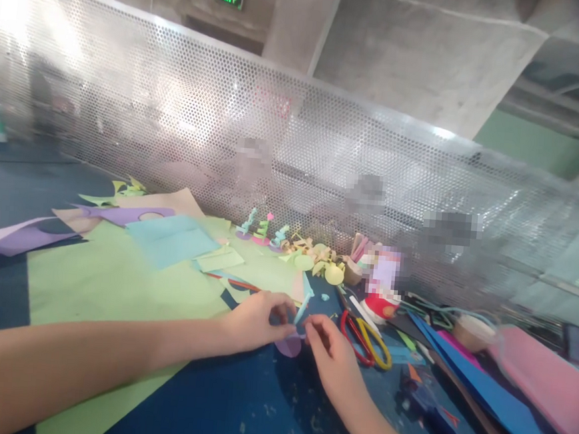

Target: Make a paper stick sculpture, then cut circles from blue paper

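While pinched, the blue paper strip [303, 305] stands upright.

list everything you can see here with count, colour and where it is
paper strip: one, light blue, upright between both hands' fingers
paper disc: one, purple, flat under the strip
large paper sheet: one, light green, left on the table
folded paper: one, light blue, on the green sheet
paper offcuts: several, purple and tan, far left
small paper figures: three, teal and green on purple discs, by the mesh screen
scissors: one pair, red and yellow handles, right of the hands
glue gun: one, dark blue, right front
pink sheet: one, far right
table: one, dark blue
mesh screen: one, silver, behind the table
left hand: on the strip
right hand: on the strip
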A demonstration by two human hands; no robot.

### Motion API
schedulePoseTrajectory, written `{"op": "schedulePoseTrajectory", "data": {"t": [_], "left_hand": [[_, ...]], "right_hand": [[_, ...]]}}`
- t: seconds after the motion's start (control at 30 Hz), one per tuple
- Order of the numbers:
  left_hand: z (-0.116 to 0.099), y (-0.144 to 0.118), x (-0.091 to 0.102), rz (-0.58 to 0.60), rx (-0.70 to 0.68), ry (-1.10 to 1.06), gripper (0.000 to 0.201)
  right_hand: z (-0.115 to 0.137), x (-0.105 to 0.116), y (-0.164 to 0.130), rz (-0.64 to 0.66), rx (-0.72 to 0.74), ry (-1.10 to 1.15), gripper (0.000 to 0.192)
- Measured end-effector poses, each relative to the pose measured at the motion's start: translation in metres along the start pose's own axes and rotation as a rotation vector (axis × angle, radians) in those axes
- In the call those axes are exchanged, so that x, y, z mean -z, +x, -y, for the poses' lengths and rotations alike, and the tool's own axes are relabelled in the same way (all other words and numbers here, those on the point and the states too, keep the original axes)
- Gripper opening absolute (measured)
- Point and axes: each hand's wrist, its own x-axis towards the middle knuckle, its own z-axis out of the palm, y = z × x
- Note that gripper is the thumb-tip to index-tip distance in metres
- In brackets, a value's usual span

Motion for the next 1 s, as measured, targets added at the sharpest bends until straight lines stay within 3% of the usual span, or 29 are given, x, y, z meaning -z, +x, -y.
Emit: {"op": "schedulePoseTrajectory", "data": {"t": [0.1,0.4,1.0], "left_hand": [[-0.0003,-0.0005,0.0004,0.003,0.0,0.02,0.026],[-0.0039,-0.0007,0.005,0.035,-0.092,0.074,0.012],[0.0029,0.0019,0.0015,0.073,-0.009,0.023,0.012]], "right_hand": [[-0.0002,-0.0004,0.0,0.004,-0.002,0.013,0.022],[0.0013,-0.0011,-0.0002,0.021,-0.009,0.033,0.019],[-0.001,-0.0016,-0.0001,0.049,0.005,0.012,0.018]]}}
